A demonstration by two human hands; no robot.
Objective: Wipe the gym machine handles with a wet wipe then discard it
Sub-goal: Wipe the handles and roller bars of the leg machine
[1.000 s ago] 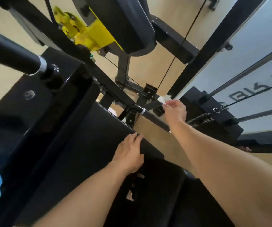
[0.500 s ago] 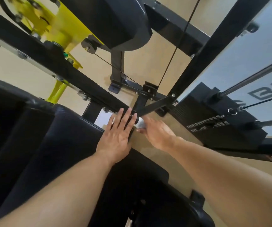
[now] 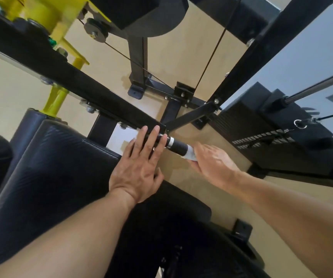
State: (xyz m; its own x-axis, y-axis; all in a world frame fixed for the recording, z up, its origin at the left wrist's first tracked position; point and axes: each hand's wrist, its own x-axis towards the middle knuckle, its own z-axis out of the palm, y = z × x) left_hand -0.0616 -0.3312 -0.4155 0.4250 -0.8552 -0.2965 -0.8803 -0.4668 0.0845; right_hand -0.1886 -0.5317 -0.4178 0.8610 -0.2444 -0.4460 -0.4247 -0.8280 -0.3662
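Note:
A short black handle (image 3: 178,146) with a chrome ring sticks out from the end of the machine's black beam (image 3: 93,91). My right hand (image 3: 213,164) is closed around the handle's free end with a white wet wipe (image 3: 190,154) pressed between palm and grip; only a strip of the wipe shows. My left hand (image 3: 141,167) lies flat with fingers spread, fingertips resting on the beam's end and the base of the handle, holding nothing.
A black padded seat (image 3: 61,173) lies under my left forearm. The weight stack (image 3: 281,137) with its guide rods stands at the right. Yellow machine parts (image 3: 47,15) sit at the upper left, a black pad (image 3: 145,15) overhead. Tan floor lies below.
My right hand has slid outward along the handle toward its free end, baring the black grip and chrome ring. My left hand stays spread at the beam's end. The view has moved closer.

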